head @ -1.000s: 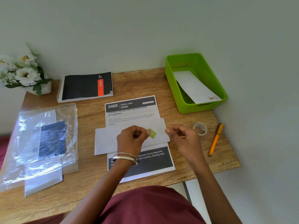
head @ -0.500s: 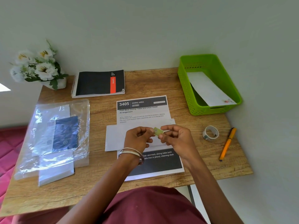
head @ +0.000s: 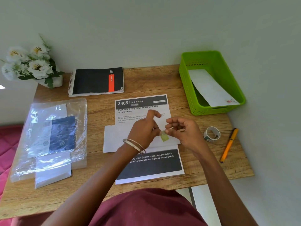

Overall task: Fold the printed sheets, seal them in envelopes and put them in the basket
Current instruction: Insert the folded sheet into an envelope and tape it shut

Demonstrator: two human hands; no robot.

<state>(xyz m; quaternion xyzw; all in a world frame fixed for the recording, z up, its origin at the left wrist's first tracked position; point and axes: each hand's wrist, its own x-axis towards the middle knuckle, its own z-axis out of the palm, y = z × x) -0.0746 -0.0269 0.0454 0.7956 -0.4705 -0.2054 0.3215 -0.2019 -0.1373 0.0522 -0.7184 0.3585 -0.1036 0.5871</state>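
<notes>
Together above a white envelope (head: 114, 137) on the counter (head: 162, 82), both hands, left (head: 143, 129) and right (head: 184, 131), pinch a small green sticker (head: 164, 137) between their fingertips.

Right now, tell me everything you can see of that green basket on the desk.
The green basket is a rectangular bin that looks like moulded plastic, bright lime, with rows of small holes in its walls and a slot handle in the near end. It stands upright at the far right corner of the wooden desk, close to the wall. One white envelope lies slanted inside, its near end propped on the rim, with a small red mark at that end. No hand touches it.
</notes>
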